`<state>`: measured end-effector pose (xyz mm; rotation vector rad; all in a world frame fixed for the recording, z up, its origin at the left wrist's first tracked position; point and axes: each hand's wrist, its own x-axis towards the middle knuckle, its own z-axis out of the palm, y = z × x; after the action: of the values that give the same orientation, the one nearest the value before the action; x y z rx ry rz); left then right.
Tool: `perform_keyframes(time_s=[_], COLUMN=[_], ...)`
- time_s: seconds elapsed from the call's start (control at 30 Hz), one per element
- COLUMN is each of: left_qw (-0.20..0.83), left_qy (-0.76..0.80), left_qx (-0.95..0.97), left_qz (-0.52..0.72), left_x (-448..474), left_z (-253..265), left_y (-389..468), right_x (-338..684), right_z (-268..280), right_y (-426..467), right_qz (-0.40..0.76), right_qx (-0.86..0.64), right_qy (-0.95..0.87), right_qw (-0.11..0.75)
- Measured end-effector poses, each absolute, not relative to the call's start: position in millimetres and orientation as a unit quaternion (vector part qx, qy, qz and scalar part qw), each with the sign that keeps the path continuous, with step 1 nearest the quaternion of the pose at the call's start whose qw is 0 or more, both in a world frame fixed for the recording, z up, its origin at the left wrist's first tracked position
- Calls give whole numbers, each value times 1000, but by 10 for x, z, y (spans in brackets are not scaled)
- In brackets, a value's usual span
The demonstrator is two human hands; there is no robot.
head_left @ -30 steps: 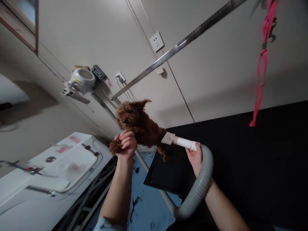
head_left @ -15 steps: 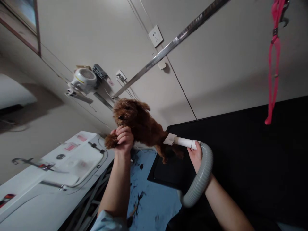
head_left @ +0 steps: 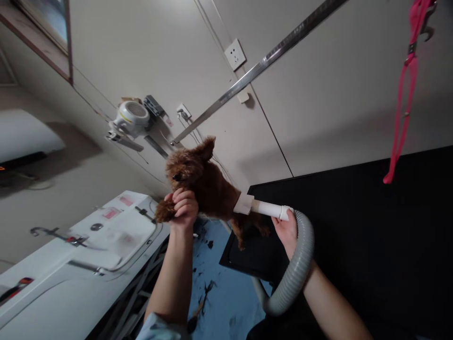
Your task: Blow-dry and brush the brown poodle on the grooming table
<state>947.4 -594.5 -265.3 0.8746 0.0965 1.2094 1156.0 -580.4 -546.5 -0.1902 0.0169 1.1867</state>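
A curly brown dog (head_left: 215, 191) stands on its hind legs at the corner of a black grooming table (head_left: 354, 222). My left hand (head_left: 184, 208) is closed around its front paws, holding them up below its muzzle. My right hand (head_left: 287, 231) grips the white dryer nozzle (head_left: 267, 208) near where it joins a ribbed grey hose (head_left: 297, 269). The nozzle's flat, flared tip lies against or very close to the fur of the dog's belly side; I cannot tell if they touch. The hose loops down over my right forearm.
A metal bar (head_left: 262, 66) slants across above the table. Pink grooming loops (head_left: 401, 118) hang at the right. A white wash tub (head_left: 120, 236) with a tap (head_left: 58, 233) stands at the left. Dark hair clumps (head_left: 205, 297) lie on the blue floor (head_left: 226, 288).
The nozzle tip has shifted slightly left, further onto the dog's body. The dog's ear has flipped upward. My left hand keeps its hold, and the whole view has shifted a little.
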Motion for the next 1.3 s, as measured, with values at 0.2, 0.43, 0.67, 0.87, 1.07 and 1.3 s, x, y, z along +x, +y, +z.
perform_keyframes(time_s=[0.2, 0.43, 0.67, 0.87, 1.07, 1.3], left_qw=[732, 754, 768, 776, 756, 763], left_qy=[25, 6, -36, -32, -13, 3], left_qx=[383, 366, 366, 352, 359, 325], left_qz=[563, 546, 525, 522, 547, 558], left_x=[9417, 9318, 9173, 9240, 9315, 9353], left_z=[-2717, -2734, -2813, -2846, -2883, -2935], left_y=[-5924, -5914, -5944, -5960, -6007, -6060], right_x=[11601, 11716, 11676, 11658, 11654, 11440], right_z=[-5517, -5489, -5315, -5249, -4946, -4619], right_y=[-5959, -6007, -6147, -6248, -6307, -6084], right_qz=[539, 520, 521, 534, 525, 495], right_qx=[-102, -109, -100, -142, -67, -110], right_qy=[-77, -61, -58, -31, -64, -160], right_qw=[833, 845, 846, 833, 846, 847])
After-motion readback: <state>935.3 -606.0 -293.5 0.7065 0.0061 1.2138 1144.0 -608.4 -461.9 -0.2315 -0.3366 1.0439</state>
